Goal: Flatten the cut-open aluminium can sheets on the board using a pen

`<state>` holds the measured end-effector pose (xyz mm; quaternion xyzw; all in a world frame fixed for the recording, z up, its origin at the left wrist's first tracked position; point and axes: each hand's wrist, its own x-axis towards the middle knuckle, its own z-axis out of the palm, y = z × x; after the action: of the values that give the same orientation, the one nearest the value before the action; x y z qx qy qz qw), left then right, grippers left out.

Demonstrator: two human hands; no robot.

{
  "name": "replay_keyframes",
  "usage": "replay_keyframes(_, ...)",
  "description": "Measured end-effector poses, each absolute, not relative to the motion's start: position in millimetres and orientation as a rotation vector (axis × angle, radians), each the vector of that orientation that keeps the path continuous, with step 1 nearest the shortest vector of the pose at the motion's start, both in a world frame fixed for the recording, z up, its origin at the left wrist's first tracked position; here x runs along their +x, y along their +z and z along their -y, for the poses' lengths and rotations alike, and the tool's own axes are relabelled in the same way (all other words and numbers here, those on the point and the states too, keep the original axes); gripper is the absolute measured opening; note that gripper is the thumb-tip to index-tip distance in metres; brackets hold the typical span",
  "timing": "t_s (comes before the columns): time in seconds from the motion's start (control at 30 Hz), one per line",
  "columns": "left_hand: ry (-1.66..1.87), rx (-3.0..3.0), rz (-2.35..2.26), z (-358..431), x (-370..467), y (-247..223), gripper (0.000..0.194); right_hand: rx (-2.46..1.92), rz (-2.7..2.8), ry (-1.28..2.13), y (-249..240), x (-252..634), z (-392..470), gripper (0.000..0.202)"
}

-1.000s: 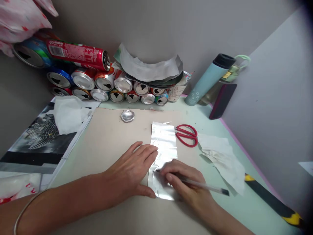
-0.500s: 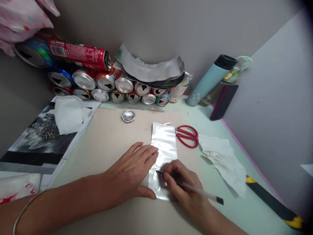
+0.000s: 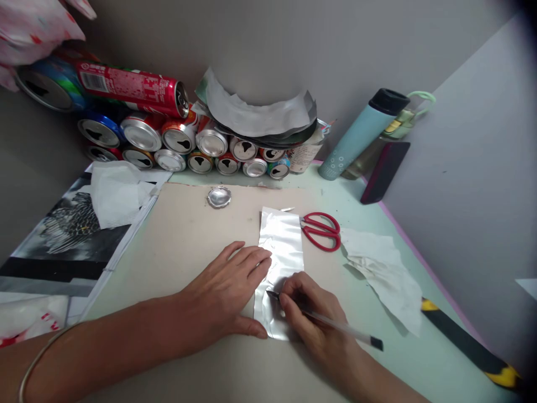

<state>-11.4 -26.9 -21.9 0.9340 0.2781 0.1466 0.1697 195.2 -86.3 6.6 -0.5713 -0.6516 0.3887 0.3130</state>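
Observation:
A strip of shiny silver metal sheet (image 3: 283, 238) lies lengthwise on a beige board (image 3: 176, 235). My left hand (image 3: 229, 288) rests flat with fingers spread, its fingertips and thumb on the strip's left edge. In my right hand (image 3: 316, 316) is a pen (image 3: 331, 322) with a clear barrel and dark end, its tip touching the lower part of the strip. Red-handled scissors (image 3: 322, 230) lie just right of the strip, their blades partly hidden beneath it. A small round silver metal dish (image 3: 218, 197) sits at the board's far side.
Stacked drink cans (image 3: 172, 137) line the back wall, with curved metal sheets (image 3: 260, 112) on top. At the back right stand a blue bottle (image 3: 356, 134) and a dark phone-like slab (image 3: 384, 173). Crumpled tissue (image 3: 386, 268) and a black-yellow cutter-like tool (image 3: 465, 341) lie right; a bird picture (image 3: 75, 224) left.
The whole view has shifted very slightly. Both hands, the pen and the metal strip keep nearly the same places relative to one another.

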Motion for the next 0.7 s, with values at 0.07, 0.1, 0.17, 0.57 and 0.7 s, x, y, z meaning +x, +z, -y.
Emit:
replay_keyframes(0.07,0.427,2.657,-0.788,26.9,-11.3,-21.8,0.100,-1.497,1.730,1.027,6.1,195.2,86.7,0.018)
replay_keyframes(0.1,0.430,2.659,-0.786,26.9,-11.4,-21.7,0.100,-1.491,1.730,1.030,5.9,195.4,87.1,0.018)
replay_keyframes(0.17,0.437,2.662,-0.781,27.0,-11.7,-21.4,0.101,-1.486,1.720,1.037,5.7,195.9,88.1,0.018)
replay_keyframes(0.57,0.445,2.649,-0.774,26.6,-12.5,-20.5,0.097,-1.434,1.751,1.077,8.3,196.0,87.4,0.017)
replay_keyframes(0.7,0.442,2.666,-0.775,27.3,-12.6,-21.4,0.098,-1.430,1.743,1.075,8.6,195.8,87.5,0.018)
